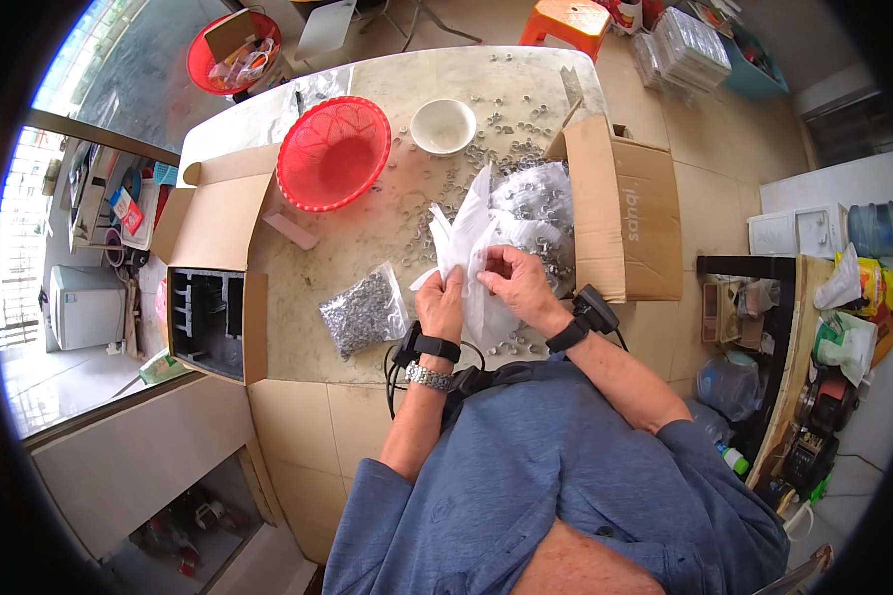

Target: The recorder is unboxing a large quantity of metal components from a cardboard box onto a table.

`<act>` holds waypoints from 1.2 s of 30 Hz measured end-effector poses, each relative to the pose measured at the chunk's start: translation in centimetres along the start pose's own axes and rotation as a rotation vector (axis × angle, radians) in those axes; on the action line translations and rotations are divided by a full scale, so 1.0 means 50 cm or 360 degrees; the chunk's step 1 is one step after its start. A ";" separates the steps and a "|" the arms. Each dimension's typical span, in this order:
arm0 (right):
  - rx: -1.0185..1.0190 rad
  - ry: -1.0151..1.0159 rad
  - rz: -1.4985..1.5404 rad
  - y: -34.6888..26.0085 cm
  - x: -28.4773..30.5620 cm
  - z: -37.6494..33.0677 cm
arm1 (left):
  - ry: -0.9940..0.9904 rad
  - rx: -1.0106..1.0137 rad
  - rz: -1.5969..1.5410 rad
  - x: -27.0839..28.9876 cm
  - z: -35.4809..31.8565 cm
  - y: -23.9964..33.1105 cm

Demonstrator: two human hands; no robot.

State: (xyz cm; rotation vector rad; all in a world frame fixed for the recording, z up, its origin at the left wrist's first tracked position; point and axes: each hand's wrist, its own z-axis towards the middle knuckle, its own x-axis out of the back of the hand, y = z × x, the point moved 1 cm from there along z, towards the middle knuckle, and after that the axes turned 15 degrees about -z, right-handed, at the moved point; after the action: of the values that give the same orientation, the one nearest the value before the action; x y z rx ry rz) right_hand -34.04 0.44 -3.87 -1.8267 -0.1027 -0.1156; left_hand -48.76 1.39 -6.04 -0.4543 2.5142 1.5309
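Note:
Both of my hands are at the near side of the table, on a crumpled white plastic bag [463, 238]. My left hand [441, 305] pinches its left edge between thumb and fingers. My right hand [523, 288] grips the other side with its fingertips, close to the left. Against the bag's right side lies a larger clear bag [536, 203] with small metal clips in and around it; whether the two are one bag I cannot tell. A clear bag full of small grey metal pieces [362, 309] lies left of my left hand.
Loose metal clips [511, 124] are scattered over the marble-like table [352, 233]. A red basket [334, 154] and a white bowl [444, 127] stand beyond my hands. Open cardboard boxes are at the right [640, 218] and left [213, 223]. An orange stool [569, 22] stands behind the table.

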 end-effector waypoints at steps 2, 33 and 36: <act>-0.0125 0.0028 0.0147 -0.011 0.000 0.003 | 0.0020 -0.0020 0.0018 0.000 -0.005 0.008; -0.0101 -0.0007 0.0434 -0.027 -0.016 -0.005 | 0.0086 -0.0013 -0.0464 0.043 -0.008 0.028; -0.0222 -0.0109 0.0416 -0.019 -0.021 -0.020 | 0.0165 -0.0030 -0.0323 0.051 -0.005 0.026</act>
State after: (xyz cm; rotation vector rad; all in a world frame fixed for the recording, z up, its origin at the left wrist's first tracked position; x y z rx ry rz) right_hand -35.21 -0.28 -2.86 -1.9668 0.0988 0.1266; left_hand -51.59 1.29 -5.59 -0.7848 2.4408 1.4906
